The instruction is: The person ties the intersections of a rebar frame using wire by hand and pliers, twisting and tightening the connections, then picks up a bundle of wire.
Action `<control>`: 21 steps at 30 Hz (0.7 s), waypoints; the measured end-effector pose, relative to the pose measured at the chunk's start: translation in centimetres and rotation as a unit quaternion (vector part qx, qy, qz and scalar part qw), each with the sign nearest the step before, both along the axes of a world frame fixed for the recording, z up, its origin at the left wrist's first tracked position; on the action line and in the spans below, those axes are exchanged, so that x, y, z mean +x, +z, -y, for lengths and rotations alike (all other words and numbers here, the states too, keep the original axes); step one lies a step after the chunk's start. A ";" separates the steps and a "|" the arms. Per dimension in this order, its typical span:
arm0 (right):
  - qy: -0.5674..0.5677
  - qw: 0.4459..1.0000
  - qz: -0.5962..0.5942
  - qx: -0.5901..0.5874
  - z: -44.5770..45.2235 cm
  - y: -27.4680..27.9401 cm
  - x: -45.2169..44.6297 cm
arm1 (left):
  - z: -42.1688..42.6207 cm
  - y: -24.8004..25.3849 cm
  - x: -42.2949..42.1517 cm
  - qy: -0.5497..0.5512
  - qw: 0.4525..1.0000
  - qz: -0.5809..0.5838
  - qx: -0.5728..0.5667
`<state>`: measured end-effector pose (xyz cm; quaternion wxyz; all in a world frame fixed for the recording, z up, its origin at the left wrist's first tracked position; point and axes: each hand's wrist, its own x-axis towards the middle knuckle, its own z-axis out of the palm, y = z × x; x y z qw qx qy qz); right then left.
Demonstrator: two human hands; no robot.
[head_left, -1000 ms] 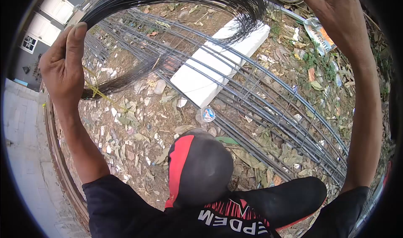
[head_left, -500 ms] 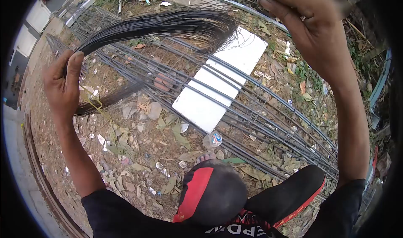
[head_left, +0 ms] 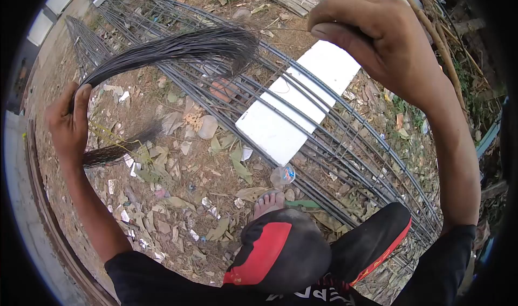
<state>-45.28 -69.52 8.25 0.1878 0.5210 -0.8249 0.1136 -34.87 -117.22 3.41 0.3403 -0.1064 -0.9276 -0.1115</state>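
My left hand (head_left: pixel 69 123) is closed around the middle of a bundle of thin black binding wire (head_left: pixel 178 49). One half of the bundle arches to the right above the ground, its loose ends fanned out; the other half (head_left: pixel 110 154) hangs below the hand. At upper right, my right hand (head_left: pixel 377 47) is pinched, with a fine strand of wire (head_left: pixel 286 29) running from its fingertips toward the fanned ends. Beneath both hands lies a long cage of steel rebar (head_left: pixel 329 123), with a white board (head_left: pixel 275 130) under some of its bars.
My bare foot (head_left: pixel 268 202) and bent knee (head_left: pixel 286 246) are close to the rebar. A clear plastic cup (head_left: pixel 282 176) lies by the bars. Dry leaves and litter cover the ground. Branches (head_left: pixel 440 52) stand at right, and a concrete edge (head_left: pixel 27 214) runs along the left.
The view has shifted. My left hand, still holding the bundle, appears lower and further left. My right hand appears lower and nearer the wire ends, and the strand at its fingertips shows more clearly.
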 end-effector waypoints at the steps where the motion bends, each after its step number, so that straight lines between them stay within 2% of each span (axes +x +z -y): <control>1: 0.042 0.999 -0.016 0.007 -0.7 -0.3 -0.3 | 1.1 -0.1 -0.1 0.039 0.998 0.038 -0.019; 2: 0.014 0.996 -0.080 0.048 -1.3 0.2 0.6 | 2.4 -0.1 -0.3 0.077 0.993 0.075 -0.038; 3: -0.020 0.994 -0.081 0.067 -2.6 0.3 0.6 | 4.2 -0.5 -0.8 0.081 0.993 0.078 -0.038; 5: -0.164 0.980 -0.104 0.051 -6.8 -0.4 -0.3 | 9.0 -1.6 -1.9 0.041 0.997 0.060 0.041; 6: -0.274 0.954 -0.107 0.057 -10.6 -0.4 -1.3 | 11.4 -1.4 -2.1 0.064 0.994 0.077 0.033; 7: -0.398 0.907 -0.111 0.078 -15.0 -0.2 -2.5 | 13.8 -1.1 -2.3 0.087 0.991 0.095 0.024; 8: -0.511 0.844 -0.119 0.111 -19.5 0.0 -3.1 | 15.8 -1.0 -2.6 0.094 0.994 0.060 -0.023; 10: -0.652 0.730 -0.137 0.155 -27.9 0.4 -2.0 | 16.9 0.0 -2.4 0.117 0.990 0.013 -0.081; 11: -0.685 0.695 -0.157 0.153 -31.0 0.7 -0.1 | 17.1 0.9 -2.3 0.118 0.989 0.016 -0.086; 14: -0.760 0.607 -0.207 0.104 -38.8 1.5 7.6 | 17.0 4.0 -1.0 0.384 0.906 0.135 -0.115; 16: -0.798 0.560 -0.206 0.082 -43.8 2.0 13.3 | 14.9 3.0 0.5 0.426 0.889 0.089 -0.144; 17: -0.767 0.583 -0.186 0.193 -59.3 1.6 16.2 | 13.9 1.8 1.1 0.461 0.870 0.045 -0.168; 19: -0.809 0.570 -0.145 0.021 -51.1 1.7 18.6 | 12.6 -2.4 1.3 0.483 0.862 0.075 -0.136; 21: -0.807 0.572 -0.078 -0.125 -47.7 0.3 19.2 | 12.7 -7.7 0.8 0.491 0.850 0.158 -0.112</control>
